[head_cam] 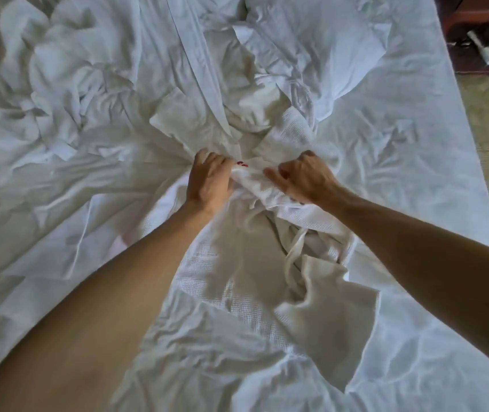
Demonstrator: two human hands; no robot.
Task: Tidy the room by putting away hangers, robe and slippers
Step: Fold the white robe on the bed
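While your left hand [207, 182] and right hand [305, 179] both clutch the robe [246, 248] mid-bed [415, 173], its length trails toward the near edge.

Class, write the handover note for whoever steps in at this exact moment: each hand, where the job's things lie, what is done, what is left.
Left hand: grip closed on bunched white robe fabric.
Right hand: fingers curled into the same bunch, beside the left.
The robe lies spread on the rumpled bed sheet, its belt loose below the hands.
Hangers and slippers: not in view.
Done: robe gathered at one end.
Left: lift and put away the robe, then probably find the hangers and slippers.
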